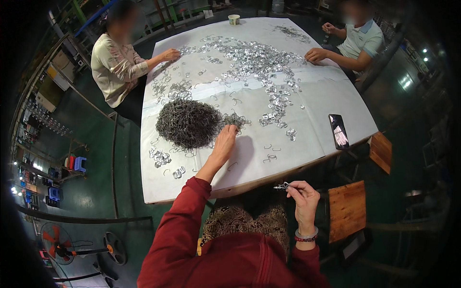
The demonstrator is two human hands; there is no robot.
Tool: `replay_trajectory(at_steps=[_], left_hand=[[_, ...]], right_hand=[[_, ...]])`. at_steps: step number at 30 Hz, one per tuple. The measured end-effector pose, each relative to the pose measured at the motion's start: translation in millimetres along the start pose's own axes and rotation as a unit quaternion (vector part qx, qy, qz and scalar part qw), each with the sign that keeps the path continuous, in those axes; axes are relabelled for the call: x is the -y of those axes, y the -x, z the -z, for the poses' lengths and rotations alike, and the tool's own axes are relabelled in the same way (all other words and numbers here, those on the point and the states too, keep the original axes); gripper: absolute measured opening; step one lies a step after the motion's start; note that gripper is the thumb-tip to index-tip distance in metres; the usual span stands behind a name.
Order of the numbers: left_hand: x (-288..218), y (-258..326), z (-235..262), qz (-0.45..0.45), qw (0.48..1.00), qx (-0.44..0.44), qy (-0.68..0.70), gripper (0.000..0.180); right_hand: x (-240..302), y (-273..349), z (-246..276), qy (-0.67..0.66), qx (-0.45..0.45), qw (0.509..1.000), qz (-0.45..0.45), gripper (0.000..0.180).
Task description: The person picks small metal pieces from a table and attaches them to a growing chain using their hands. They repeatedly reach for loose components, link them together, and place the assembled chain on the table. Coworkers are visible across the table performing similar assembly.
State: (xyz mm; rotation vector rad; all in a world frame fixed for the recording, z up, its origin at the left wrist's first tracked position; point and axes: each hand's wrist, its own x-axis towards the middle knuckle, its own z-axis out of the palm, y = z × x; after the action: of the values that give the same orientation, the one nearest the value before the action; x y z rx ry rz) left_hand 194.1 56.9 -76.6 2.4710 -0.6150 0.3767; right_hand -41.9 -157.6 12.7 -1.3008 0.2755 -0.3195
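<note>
My left hand (pixel 224 145) reaches over the table to a small heap of bent wire hooks (pixel 235 120). Its fingertips are pressed together at the edge of that heap; what is between them is hidden. Just to its left rises a big dark mound of the same wire hooks (pixel 187 123). Off the table's near edge, my right hand (pixel 303 198) pinches a small cluster of shiny metal pieces (pixel 281 186) between thumb and fingers. Flat silver metal clips (pixel 257 57) lie in a wide spread farther back, with a trail of them running toward me.
Across the white-covered table (pixel 321 110), a person (pixel 117 67) at left and another (pixel 357 43) at right handle small pieces. A black phone (pixel 338 131) lies near the right edge. A small cup (pixel 234 19) stands at the back. A wooden stool (pixel 346 211) is beside my right arm.
</note>
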Motion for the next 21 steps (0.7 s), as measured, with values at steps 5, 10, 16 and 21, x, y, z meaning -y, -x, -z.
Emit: replay_trajectory(at_steps=[5,10,16,21], left_hand=[[-70,37,50,0.069,0.946,0.057,0.310,0.016],[-151,87,82,0.082,0.850,0.156,0.496,0.014],[-174,98,84,-0.049,0.905,0.097,0.412,0.012],[-173,96,79,-0.052,0.916,0.112,0.382,0.013]], right_hand=[[2,10,-3,0.020,0.010,1.000,0.018,0.008],[0,22,-6,0.024,0.008,1.000,0.016,0.009],[5,29,-11,0.020,0.005,0.999,0.035,0.009],[0,26,-7,0.024,-0.005,0.999,0.044,0.010]])
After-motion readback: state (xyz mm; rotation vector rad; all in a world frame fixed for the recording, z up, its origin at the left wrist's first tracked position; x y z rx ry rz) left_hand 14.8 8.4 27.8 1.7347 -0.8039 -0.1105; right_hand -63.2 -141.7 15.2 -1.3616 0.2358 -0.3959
